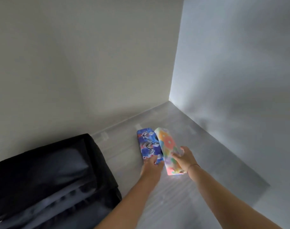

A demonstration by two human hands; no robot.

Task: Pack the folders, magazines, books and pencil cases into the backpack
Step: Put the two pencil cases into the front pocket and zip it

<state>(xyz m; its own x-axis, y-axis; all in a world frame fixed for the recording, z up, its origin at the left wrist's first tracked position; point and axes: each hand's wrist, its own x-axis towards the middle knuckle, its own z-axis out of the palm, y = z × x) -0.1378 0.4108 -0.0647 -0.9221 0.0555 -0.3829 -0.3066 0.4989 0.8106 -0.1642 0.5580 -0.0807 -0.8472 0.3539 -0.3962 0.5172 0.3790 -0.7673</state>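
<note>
Blue pencil case (148, 146) beside floral pencil case (170, 150), black backpack (50, 176)

The left hand (151, 166) grips the near end of a blue pencil case (148, 144); the right hand (184, 158) holds a floral pencil case (168, 146) tilted against it, near the desk's (198, 154) far edge. A black backpack (46, 176) lies open at the left.

Blue printed pencil case (148, 147); pastel floral pencil case (170, 150); black backpack (46, 176).
</note>
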